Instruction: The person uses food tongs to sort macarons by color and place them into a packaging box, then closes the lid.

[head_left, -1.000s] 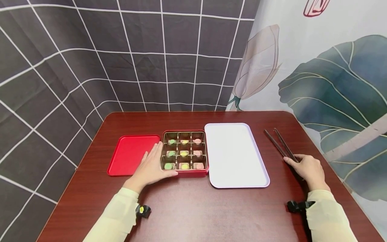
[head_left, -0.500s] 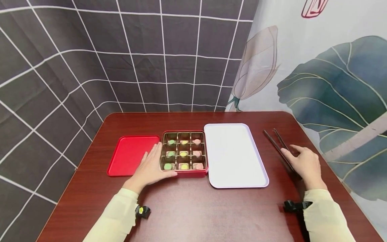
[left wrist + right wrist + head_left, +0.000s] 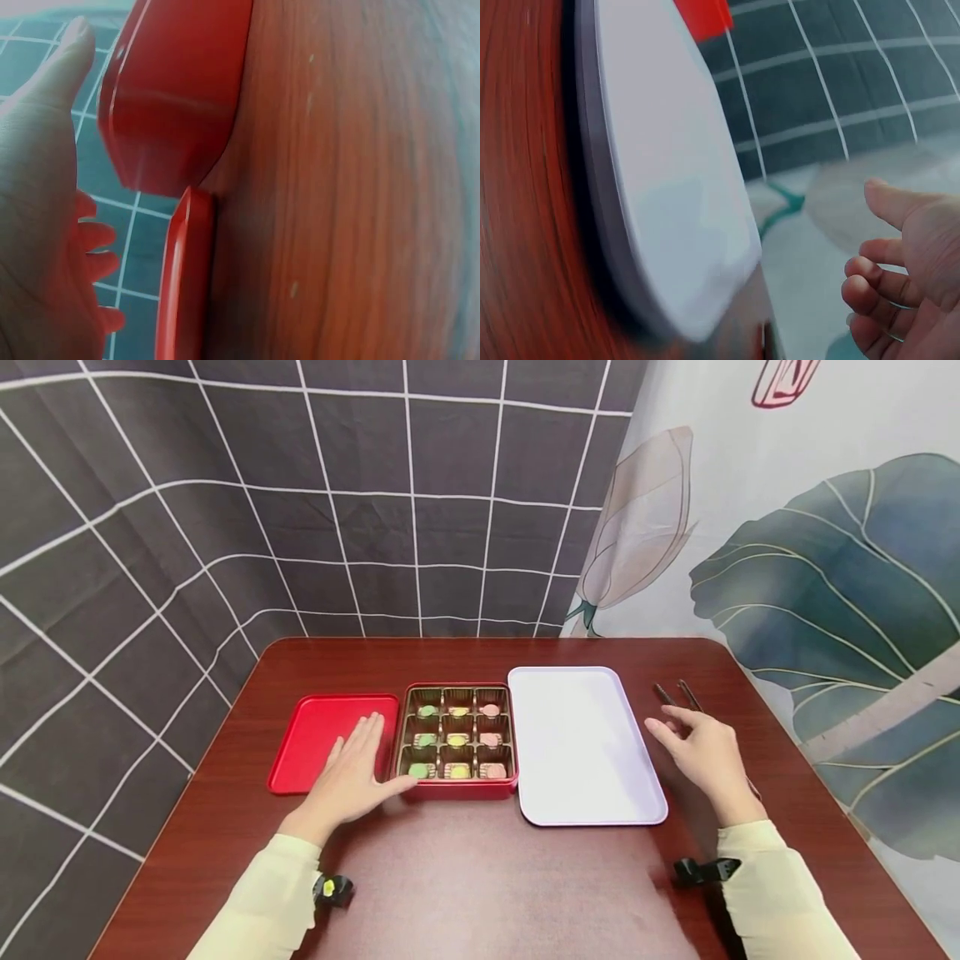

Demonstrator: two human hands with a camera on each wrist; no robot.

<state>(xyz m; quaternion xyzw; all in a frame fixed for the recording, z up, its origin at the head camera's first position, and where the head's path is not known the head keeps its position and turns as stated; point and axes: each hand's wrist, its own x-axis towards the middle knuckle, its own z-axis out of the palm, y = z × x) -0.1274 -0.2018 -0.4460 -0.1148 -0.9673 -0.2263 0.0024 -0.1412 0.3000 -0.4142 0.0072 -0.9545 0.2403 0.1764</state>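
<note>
My left hand (image 3: 358, 767) lies flat and open, fingers on the red lid (image 3: 318, 737) and thumb against the front-left corner of the red box (image 3: 465, 789). The box has nine compartments with green, yellow and pink sweets (image 3: 457, 740). The left wrist view shows the box (image 3: 176, 90), the lid (image 3: 184, 285) and my palm (image 3: 37, 225). My right hand (image 3: 701, 750) hovers with relaxed fingers over two dark chopsticks (image 3: 675, 692), just right of the white tray (image 3: 581, 743). It holds nothing; loosely curled fingers (image 3: 889, 274) show beside the tray (image 3: 667, 172).
Everything sits on a dark red wooden table (image 3: 487, 877). A grid-patterned dark curtain (image 3: 300, 510) hangs behind and to the left, and a leaf-print curtain (image 3: 825, 568) to the right. Black wrist mounts (image 3: 701, 868) sit on both sleeves.
My right hand left the chopsticks' near ends, rose and moved forward and left toward the tray. My left hand slid slightly left onto the lid. The chopsticks stayed on the table.
</note>
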